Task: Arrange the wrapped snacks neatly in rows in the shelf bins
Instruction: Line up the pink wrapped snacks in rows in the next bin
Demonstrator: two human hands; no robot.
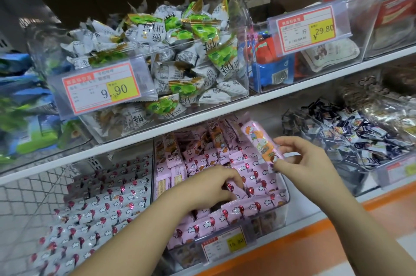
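Note:
A clear plastic bin (pixel 284 206) on the lower shelf holds several pink wrapped snacks (pixel 252 204) with balloon and cloud prints, lying in rough rows. My left hand (pixel 211 185) reaches into the bin, its fingers curled down among the pink packets. My right hand (pixel 308 163) pinches one pink snack bar (pixel 258 140) by its lower end and holds it tilted above the bin's right side. To the left, white snacks (pixel 96 210) of the same print lie in neat rows.
The upper shelf carries a bin of green and white wrapped plums (pixel 171 50) with a 9.90 price tag (pixel 101 88), and a bin with a 29.80 tag (pixel 307 29). A bin of small dark sweets (pixel 351 136) stands at right. An orange shelf edge (pixel 292 251) runs below.

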